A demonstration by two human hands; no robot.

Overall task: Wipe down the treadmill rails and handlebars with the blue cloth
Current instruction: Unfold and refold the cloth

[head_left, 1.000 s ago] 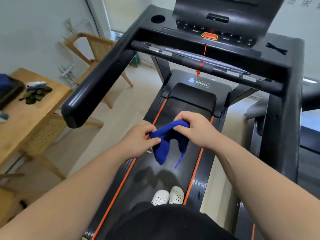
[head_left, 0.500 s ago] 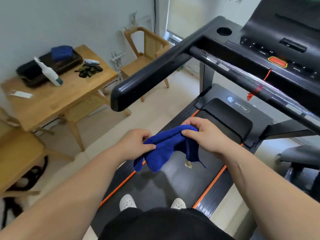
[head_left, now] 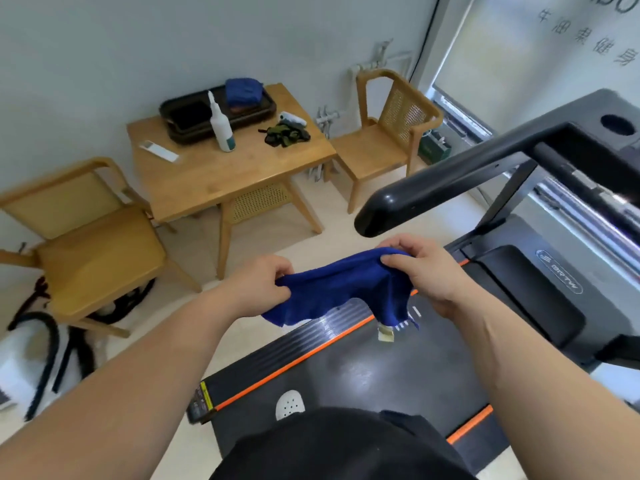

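Head view. A deep blue cloth (head_left: 332,289), soft and slightly napped, is stretched between the two hands above the treadmill belt (head_left: 398,368), touching neither the belt nor any rail. The left hand (head_left: 258,285) pinches one bunched end between thumb and curled fingers. The right hand (head_left: 426,271) pinches the opposite edge, slightly higher, its fingers curled over the fabric. The cloth sags between the grips, with one rounded flap hanging at the left. A narrower corner at the right carries a small pale label (head_left: 385,332) at its tip. The black left handrail (head_left: 450,181) ends just above and beyond the right hand, apart from the cloth. Beside the treadmill stands a wooden table (head_left: 221,188) bearing a white spray bottle (head_left: 221,124) and a dark tray (head_left: 187,116).
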